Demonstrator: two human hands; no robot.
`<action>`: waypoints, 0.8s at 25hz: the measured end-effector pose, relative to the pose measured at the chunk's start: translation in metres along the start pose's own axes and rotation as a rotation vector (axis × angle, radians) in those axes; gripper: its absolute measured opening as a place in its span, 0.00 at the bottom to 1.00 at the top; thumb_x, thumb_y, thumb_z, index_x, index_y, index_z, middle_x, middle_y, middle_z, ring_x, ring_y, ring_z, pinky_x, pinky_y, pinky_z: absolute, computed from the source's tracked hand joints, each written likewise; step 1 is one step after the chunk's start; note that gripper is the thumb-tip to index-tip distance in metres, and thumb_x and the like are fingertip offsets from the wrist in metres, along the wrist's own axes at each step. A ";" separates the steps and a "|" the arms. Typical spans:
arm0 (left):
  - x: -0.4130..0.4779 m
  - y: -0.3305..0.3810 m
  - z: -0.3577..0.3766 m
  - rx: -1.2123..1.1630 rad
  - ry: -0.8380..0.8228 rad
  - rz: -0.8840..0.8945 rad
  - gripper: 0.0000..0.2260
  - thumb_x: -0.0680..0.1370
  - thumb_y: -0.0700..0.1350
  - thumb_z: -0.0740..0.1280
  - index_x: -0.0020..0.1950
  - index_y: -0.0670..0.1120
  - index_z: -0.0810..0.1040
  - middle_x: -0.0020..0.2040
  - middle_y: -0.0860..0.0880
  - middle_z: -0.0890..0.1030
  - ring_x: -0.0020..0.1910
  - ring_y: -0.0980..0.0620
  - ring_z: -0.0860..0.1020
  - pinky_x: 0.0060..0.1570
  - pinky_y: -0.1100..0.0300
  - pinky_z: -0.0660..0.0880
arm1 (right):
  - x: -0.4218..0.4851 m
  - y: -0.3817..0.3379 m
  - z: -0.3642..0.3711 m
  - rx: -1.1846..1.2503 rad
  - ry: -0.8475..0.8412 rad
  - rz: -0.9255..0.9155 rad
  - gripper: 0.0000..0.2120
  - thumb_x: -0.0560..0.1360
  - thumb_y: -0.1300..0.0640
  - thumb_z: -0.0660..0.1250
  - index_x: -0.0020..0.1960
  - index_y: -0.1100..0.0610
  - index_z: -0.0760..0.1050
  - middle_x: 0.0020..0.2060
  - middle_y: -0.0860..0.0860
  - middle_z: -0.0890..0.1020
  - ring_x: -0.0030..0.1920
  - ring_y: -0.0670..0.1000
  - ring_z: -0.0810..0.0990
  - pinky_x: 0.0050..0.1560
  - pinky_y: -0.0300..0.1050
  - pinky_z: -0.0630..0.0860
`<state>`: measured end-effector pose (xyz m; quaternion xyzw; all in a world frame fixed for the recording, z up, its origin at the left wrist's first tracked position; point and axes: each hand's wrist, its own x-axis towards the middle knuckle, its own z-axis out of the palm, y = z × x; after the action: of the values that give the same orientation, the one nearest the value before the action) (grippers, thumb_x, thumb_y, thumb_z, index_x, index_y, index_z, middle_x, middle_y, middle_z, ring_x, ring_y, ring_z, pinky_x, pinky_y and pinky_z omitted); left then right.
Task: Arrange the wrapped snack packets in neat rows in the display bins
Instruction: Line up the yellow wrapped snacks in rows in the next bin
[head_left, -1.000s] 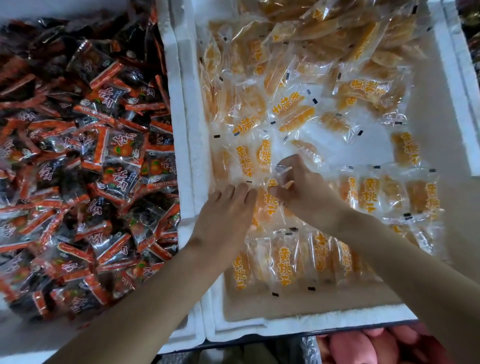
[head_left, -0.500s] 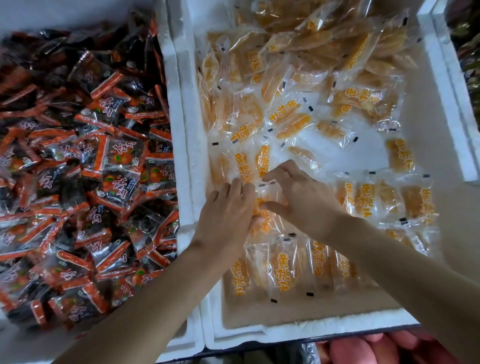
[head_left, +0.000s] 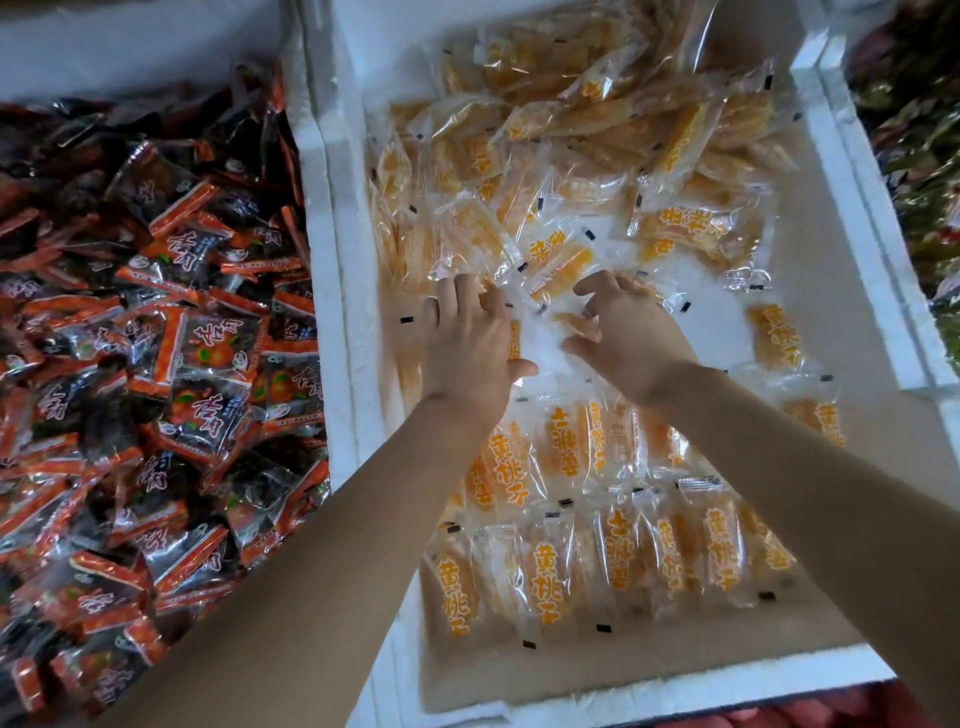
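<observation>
White bin (head_left: 337, 312): left hand (head_left: 470, 348) and right hand (head_left: 631, 338) have left the neat rows (head_left: 597, 561) for loose packets (head_left: 561, 254). Next row begins: left fingers flat, right curled, grip unclear.

Left hand (head_left: 467, 353) and right hand (head_left: 628, 343) have moved off the arranged rows (head_left: 571, 452), farther into the loose packets (head_left: 561, 260).

The clear snack packets (head_left: 553, 587) in the white bin (head_left: 649, 691) carry orange Chinese characters reading 黄桃干, printed down the length of each wrapper. The dark packets (head_left: 218, 343) with red-orange bands bear white brush-style characters, too crinkled and blurred to read.
</observation>
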<state>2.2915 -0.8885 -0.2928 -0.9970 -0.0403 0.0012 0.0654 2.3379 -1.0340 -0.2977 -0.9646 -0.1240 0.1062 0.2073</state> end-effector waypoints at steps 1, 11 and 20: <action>-0.001 0.003 -0.003 0.063 0.044 -0.015 0.32 0.68 0.67 0.68 0.62 0.46 0.73 0.63 0.45 0.72 0.64 0.46 0.69 0.61 0.56 0.66 | 0.001 -0.001 -0.003 -0.013 0.004 -0.008 0.23 0.73 0.58 0.69 0.65 0.57 0.67 0.59 0.57 0.75 0.61 0.58 0.72 0.61 0.47 0.68; -0.009 -0.002 -0.028 -0.838 -0.003 -0.122 0.23 0.76 0.41 0.71 0.66 0.46 0.64 0.50 0.52 0.76 0.46 0.50 0.74 0.42 0.59 0.66 | -0.049 -0.004 -0.045 0.366 0.025 0.132 0.11 0.71 0.55 0.71 0.51 0.52 0.73 0.42 0.45 0.77 0.41 0.47 0.78 0.30 0.30 0.67; -0.042 -0.018 -0.055 -1.050 0.064 -0.145 0.17 0.72 0.44 0.74 0.52 0.50 0.68 0.41 0.59 0.75 0.38 0.61 0.76 0.40 0.69 0.71 | -0.083 -0.024 0.010 0.338 -0.102 0.134 0.20 0.73 0.54 0.69 0.60 0.53 0.64 0.38 0.45 0.78 0.43 0.51 0.79 0.47 0.47 0.75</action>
<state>2.2484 -0.8816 -0.2357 -0.8898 -0.1025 -0.0541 -0.4413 2.2520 -1.0325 -0.2839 -0.9155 -0.0504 0.1880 0.3522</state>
